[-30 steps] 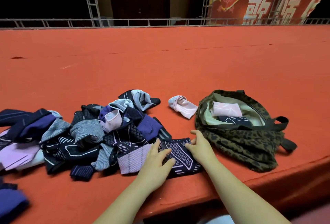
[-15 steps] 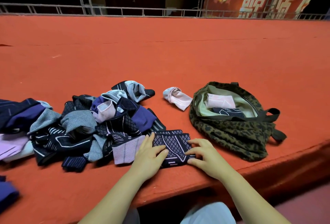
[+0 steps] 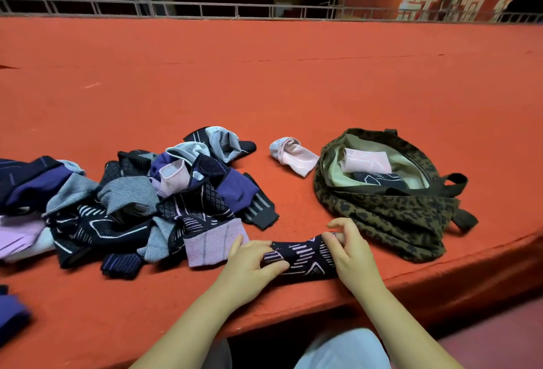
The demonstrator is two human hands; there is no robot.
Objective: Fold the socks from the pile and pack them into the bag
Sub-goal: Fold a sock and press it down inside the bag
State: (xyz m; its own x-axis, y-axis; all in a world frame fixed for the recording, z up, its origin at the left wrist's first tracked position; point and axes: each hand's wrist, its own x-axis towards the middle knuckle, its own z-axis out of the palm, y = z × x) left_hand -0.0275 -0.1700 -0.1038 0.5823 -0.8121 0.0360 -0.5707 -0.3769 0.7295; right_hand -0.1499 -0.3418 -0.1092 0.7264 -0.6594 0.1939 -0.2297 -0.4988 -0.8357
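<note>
Head view: I look down over a red table (image 3: 264, 89) with socks on the left and a bag on the right.
Sock in hand: a dark patterned sock (image 3: 302, 257) lies flat near the front edge of the table, between my two hands, just right of the pile.
Left hand: my left hand (image 3: 249, 263) rests on the sock's left end, fingers bent over it and thumb laid along the cloth, so I read it as holding that end down.
Right hand: my right hand (image 3: 349, 254) has its fingers curled round the sock's right end, pinching the far corner; the forefinger stands free above.
Pile: the sock pile (image 3: 132, 201) sits left of my hands, many pieces tangled, a lilac-cuffed one touching my left hand.
Stray sock: a pink sock (image 3: 293, 155) lies alone between the pile and the bag.
Bag: the leopard-print bag (image 3: 382, 210) lies open just right of my right hand, with a pink folded piece and a dark one already inside.
Step, as I judge it: I am folding this one sock; most of the pile is not yet done.
Doing it well: I would keep the left end pinned, bring the right end over in one flat pass, match the edges and press the crease before lifting.
Risk: the sock lies close to the table edge and could slide off if I drag it toward me.
</note>
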